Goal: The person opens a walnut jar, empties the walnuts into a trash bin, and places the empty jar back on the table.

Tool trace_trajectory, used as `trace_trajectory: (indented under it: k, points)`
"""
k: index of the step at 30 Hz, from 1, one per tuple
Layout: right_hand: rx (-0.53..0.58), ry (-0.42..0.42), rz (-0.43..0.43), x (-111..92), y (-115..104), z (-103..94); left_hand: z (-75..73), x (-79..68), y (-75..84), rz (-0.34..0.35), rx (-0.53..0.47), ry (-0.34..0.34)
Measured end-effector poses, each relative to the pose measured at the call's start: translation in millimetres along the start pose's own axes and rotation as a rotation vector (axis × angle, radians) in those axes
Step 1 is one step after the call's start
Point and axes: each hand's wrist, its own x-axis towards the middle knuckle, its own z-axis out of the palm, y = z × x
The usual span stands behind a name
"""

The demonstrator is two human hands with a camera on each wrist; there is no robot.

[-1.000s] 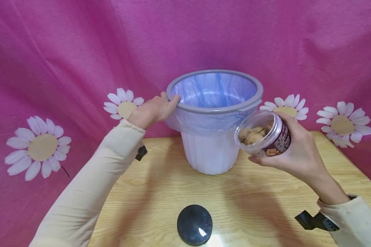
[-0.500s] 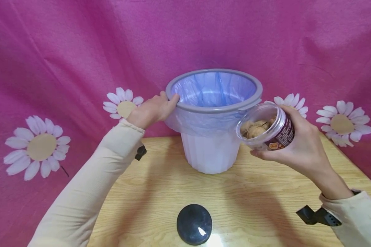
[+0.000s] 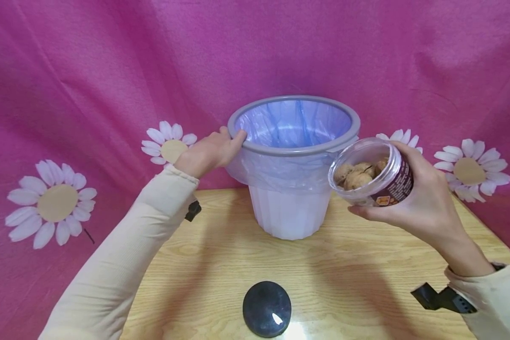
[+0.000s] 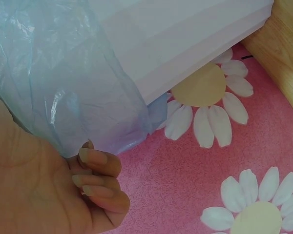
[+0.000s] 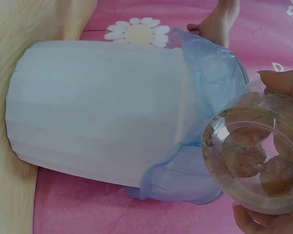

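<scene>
My left hand (image 3: 210, 150) grips the grey rim of a white trash bin (image 3: 292, 215) at its left side, thumb over the edge and fingers curled beneath. A thin blue bag (image 3: 276, 172) lines the bin and hangs down outside. In my right hand (image 3: 429, 200) is a clear plastic jar (image 3: 393, 189) with a dark label, held around its side. The jar has no lid on and tilts with its mouth toward the bin, beside and a little below the rim. Several walnuts (image 3: 358, 175) lie inside; the right wrist view shows them through the jar's clear base (image 5: 254, 161).
A round black lid (image 3: 267, 309) lies near the front of the wooden table (image 3: 221, 264). Close behind the bin hangs a pink cloth (image 3: 195, 61) printed with white daisies, which also comes down at both sides of the table.
My right hand has drawn the jar slightly up and to the right, away from the bin, with the walnuts still in it. The left hand and the bin stay in place.
</scene>
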Motion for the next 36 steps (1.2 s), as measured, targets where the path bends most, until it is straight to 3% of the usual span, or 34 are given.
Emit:
trace_trajectory:
  k: [11,19,26,36]
  points:
    - [0.002,0.059,-0.013,7,-5,-5.1,-0.9,1.0,0.7,0.001,0.008,-0.025]
    - [-0.004,0.008,0.042,18,-11,-11.0,-1.5,1.0,0.8,-0.019,0.008,-0.039]
    - [-0.059,0.028,0.059,30,-15,-14.8,-2.7,0.2,2.1,-0.024,0.025,-0.052]
    - [-0.128,0.028,0.015,55,-18,-19.4,-0.6,-0.7,2.4,-0.021,0.018,-0.003]
